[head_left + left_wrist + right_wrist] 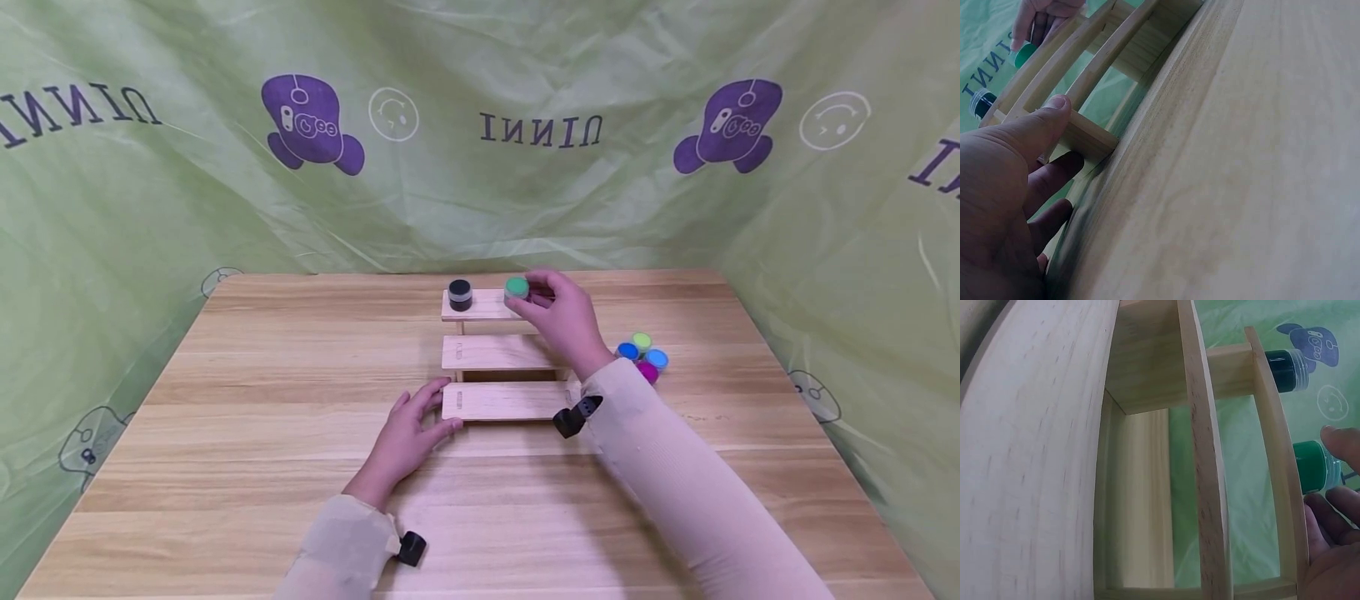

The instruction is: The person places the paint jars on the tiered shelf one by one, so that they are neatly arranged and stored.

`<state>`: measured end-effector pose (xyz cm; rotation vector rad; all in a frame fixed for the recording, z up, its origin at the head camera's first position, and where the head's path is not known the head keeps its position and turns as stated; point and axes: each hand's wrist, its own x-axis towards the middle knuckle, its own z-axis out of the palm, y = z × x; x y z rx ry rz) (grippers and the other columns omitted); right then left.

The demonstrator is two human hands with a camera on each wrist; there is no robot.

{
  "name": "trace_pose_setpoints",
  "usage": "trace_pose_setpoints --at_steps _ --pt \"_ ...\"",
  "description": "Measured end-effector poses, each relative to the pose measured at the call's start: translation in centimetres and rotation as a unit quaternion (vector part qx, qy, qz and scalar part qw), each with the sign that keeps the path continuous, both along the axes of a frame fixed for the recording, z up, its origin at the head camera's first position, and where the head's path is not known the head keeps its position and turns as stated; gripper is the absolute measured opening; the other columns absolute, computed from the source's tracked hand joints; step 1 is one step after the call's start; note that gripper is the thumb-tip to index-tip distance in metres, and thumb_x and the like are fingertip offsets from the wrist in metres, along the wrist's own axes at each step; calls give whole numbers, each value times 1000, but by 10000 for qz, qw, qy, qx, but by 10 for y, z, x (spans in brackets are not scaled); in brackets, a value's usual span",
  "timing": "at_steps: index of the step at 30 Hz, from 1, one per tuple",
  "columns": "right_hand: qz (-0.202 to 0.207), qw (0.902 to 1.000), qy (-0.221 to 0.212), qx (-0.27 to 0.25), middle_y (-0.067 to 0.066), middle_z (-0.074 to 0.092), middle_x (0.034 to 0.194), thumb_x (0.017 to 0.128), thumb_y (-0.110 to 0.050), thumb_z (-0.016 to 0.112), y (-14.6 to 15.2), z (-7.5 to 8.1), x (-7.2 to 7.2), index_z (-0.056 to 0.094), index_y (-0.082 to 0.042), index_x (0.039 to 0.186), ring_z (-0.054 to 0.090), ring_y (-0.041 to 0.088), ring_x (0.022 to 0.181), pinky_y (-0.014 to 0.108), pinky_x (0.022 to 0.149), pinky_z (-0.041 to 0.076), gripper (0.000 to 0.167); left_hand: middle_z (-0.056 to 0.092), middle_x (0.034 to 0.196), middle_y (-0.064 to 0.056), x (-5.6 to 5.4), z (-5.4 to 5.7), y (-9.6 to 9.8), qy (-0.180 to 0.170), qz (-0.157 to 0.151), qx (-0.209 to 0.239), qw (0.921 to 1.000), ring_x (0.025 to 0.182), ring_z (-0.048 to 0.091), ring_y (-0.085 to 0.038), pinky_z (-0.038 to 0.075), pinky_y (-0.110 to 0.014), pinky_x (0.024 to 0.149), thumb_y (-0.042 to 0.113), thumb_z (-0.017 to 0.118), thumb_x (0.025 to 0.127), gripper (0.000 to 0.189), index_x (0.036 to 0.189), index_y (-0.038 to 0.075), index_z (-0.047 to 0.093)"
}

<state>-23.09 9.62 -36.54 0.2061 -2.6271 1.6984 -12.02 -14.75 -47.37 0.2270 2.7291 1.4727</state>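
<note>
A small three-step wooden rack (pixel 498 352) stands on the table. My left hand (pixel 407 435) grips its lower left end, the thumb (pixel 1054 112) on the front board and fingers by the side piece. At the top step, my right hand (pixel 567 321) holds a green-lidded paint jar (pixel 516 287) between thumb and fingers. In the right wrist view the green jar (pixel 1311 466) stands with its base against the top board. On that same step, at the left end, sits a black paint jar (pixel 460 296). The middle and bottom steps bear no jars.
Right of the rack, beside my right forearm, several jars cluster on the table: dark blue (pixel 627 352), lime green (pixel 641 342), light blue (pixel 656 359) and magenta (pixel 647 372). A green printed curtain (pixel 450 208) hangs behind the wooden table (pixel 300 358) and at both sides.
</note>
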Motion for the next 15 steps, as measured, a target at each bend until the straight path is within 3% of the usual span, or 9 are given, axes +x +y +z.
trace_pose_setpoints --at_steps 15 --pt "-191 9997 112 29 8 62 129 89 -28 79 17 -7 8 60 -10 134 60 21 120 33 101 51 52 67 130 -11 0 1 0 -67 10 28 10000 127 58 -24 3 -44 124 26 80 86 69 147 17 49"
